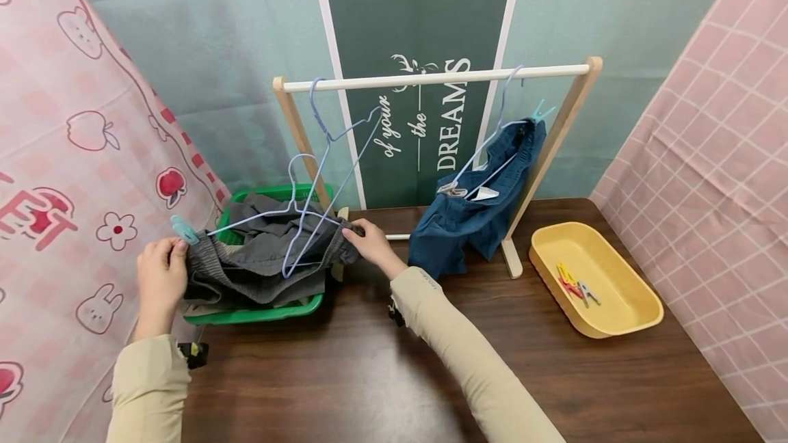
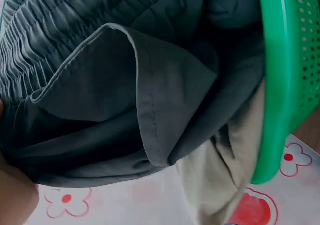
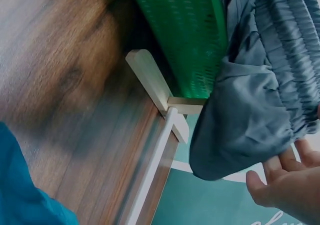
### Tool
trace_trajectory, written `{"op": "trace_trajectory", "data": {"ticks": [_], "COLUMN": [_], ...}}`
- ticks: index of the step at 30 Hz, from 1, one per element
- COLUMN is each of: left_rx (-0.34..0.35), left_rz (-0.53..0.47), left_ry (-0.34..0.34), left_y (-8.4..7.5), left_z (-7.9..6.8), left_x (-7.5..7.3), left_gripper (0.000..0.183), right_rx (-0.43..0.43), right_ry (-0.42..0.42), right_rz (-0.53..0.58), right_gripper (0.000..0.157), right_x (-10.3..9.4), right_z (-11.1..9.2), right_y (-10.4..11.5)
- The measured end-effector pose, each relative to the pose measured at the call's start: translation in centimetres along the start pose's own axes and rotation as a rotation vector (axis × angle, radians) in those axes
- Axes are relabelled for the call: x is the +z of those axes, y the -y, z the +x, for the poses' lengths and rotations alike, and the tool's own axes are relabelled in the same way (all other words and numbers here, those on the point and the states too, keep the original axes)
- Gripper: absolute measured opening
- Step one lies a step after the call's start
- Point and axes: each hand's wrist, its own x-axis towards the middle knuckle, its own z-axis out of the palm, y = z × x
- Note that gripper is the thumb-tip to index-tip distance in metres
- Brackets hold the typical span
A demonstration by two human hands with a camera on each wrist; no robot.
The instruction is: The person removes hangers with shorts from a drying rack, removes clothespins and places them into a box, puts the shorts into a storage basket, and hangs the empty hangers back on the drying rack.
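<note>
Grey pants (image 1: pixel 252 269) with a gathered elastic waistband are stretched between both hands, over the green basket (image 1: pixel 258 318). My left hand (image 1: pixel 161 272) pinches the waistband's left end, just below a light-blue clothespin (image 1: pixel 183 230) clipped there. At the other end, my right hand (image 1: pixel 371 245) grips the waistband, its thumb and fingers by the tip of a lavender hanger (image 1: pixel 293 168) set inside the waist. The left wrist view shows folds of the pants (image 2: pixel 175 90) beside the basket's rim. In the right wrist view, the right hand's fingers (image 3: pixel 290 162) curl at the waistband's edge.
A second hanger (image 1: pixel 328 139) hangs bare from the wooden rack (image 1: pixel 431 78), overlapping the pants in view. Blue pants (image 1: pixel 468 217) hang at the rack's right with a clothespin (image 1: pixel 542 111). A yellow tray (image 1: pixel 615 262) holds several clothespins (image 1: pixel 577 286).
</note>
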Motion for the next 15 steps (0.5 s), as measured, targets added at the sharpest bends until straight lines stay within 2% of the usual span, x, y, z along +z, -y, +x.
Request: {"op": "trace_trajectory", "data": {"ticks": [5,9,15], "left_rx": [0.012,0.045,0.075], "left_rz": [0.004,-0.003,0.005], "left_ry": [0.006,0.012,0.018], "left_y": [-1.2,-1.8,-2.6], "left_z": [0.2,0.3,0.5], "left_x": [0.2,0.4,0.5], "left_gripper": [0.02,0.021,0.025], "right_rx": [0.02,0.003,-0.102], "right_ry": [-0.031,-0.144,-0.303], "right_rz": [-0.014,0.031,0.149], "right_gripper": [0.039,0.031,0.027], "right_x": [-0.3,-0.6,-1.6], "right_z": [-0.1,-0.1,-0.5], "right_y": [0.3,1.0,3.6]}}
